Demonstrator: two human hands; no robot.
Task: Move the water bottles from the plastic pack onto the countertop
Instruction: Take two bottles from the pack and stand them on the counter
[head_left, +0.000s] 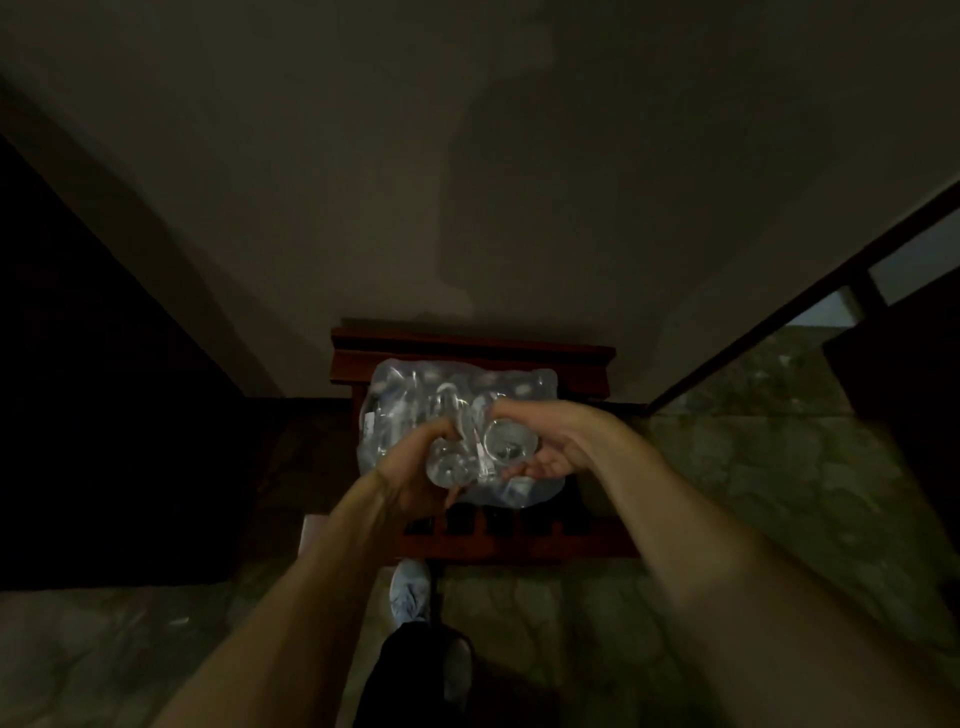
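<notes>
A clear plastic pack (415, 384) of water bottles lies on a dark red wooden chair (467, 348) against the wall. My left hand (410, 478) grips a clear water bottle (449, 470) at the pack's near edge. My right hand (545, 441) closes around a second bottle (511, 441) beside it, its round end facing me. Both bottles are held over the near part of the pack. The light is dim, and the remaining bottles inside the wrap are hard to make out.
A plain wall rises behind the chair. A dark doorway or panel (93, 389) fills the left. A dark-framed glass door (831, 291) stands at the right. The floor is patterned tile (753, 467). My leg and shoes (410, 592) are below the chair.
</notes>
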